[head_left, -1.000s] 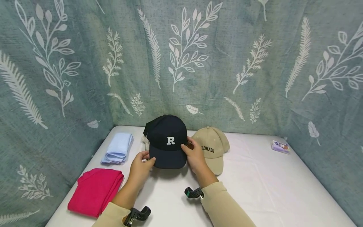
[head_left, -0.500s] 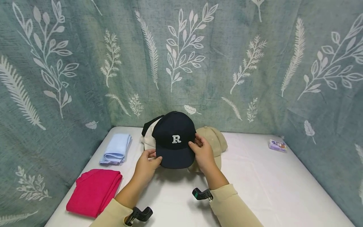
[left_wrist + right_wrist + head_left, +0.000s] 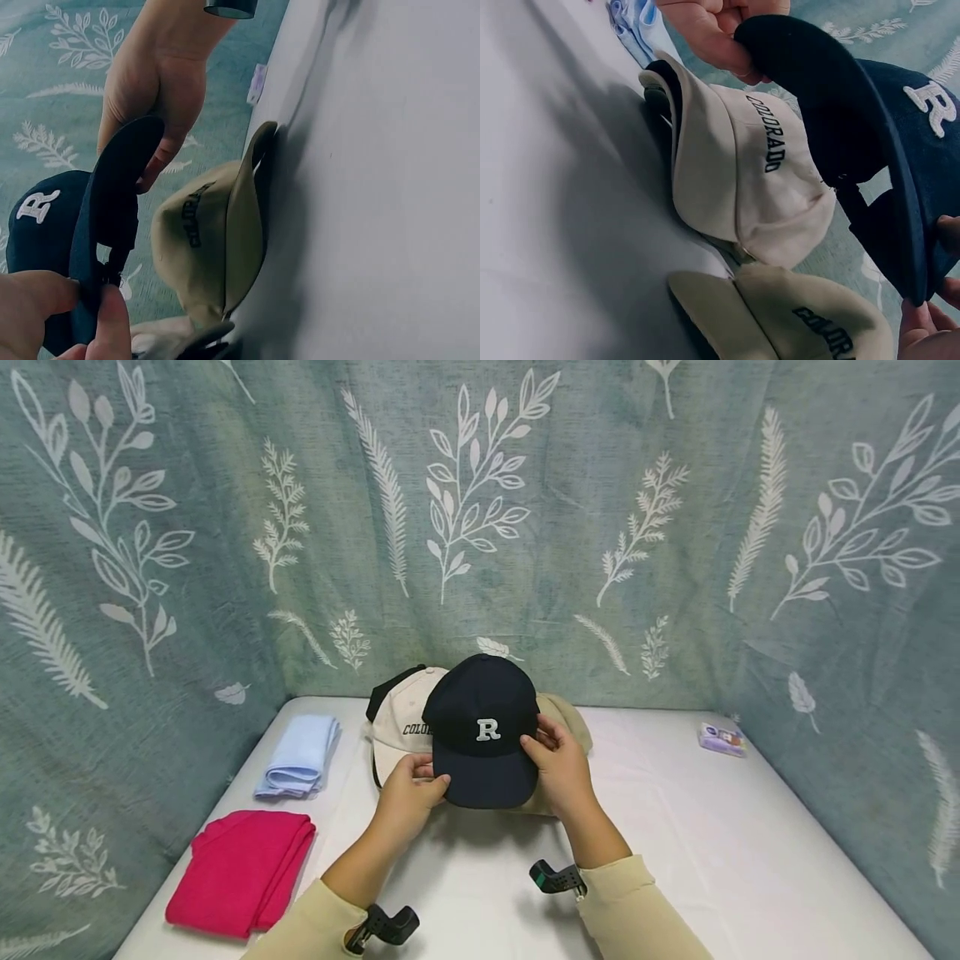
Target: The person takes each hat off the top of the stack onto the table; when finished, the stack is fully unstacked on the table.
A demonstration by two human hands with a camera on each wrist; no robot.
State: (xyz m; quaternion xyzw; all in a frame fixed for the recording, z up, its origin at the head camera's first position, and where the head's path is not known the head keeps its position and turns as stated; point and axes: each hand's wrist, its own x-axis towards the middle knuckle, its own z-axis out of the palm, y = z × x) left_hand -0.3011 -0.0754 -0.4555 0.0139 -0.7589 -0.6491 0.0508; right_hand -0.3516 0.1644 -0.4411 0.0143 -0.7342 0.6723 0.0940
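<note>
Between my two hands, a navy baseball cap (image 3: 483, 777) with a white letter R is held up off the table. My left hand (image 3: 408, 797) pinches one side of its brim, thumb on top. On the other side my right hand (image 3: 562, 760) grips the cap where brim meets crown. Behind it to the left sits a cream cap (image 3: 769, 157) lettered COLORADO, over a dark cap (image 3: 390, 685) that is mostly hidden. A khaki cap (image 3: 202, 225) with similar lettering stands to the right, largely covered by the navy cap in the head view.
Folded light blue cloth (image 3: 300, 752) lies at the back left of the white table (image 3: 675, 835). Nearer on the left is a folded pink-red cloth (image 3: 240, 868). A small purple packet (image 3: 722, 739) rests far right. A patterned curtain (image 3: 480, 510) stands behind.
Both hands have carried the navy cap to the right, from in front of the cream cap to in front of the khaki cap. The cream cap has come into view.
</note>
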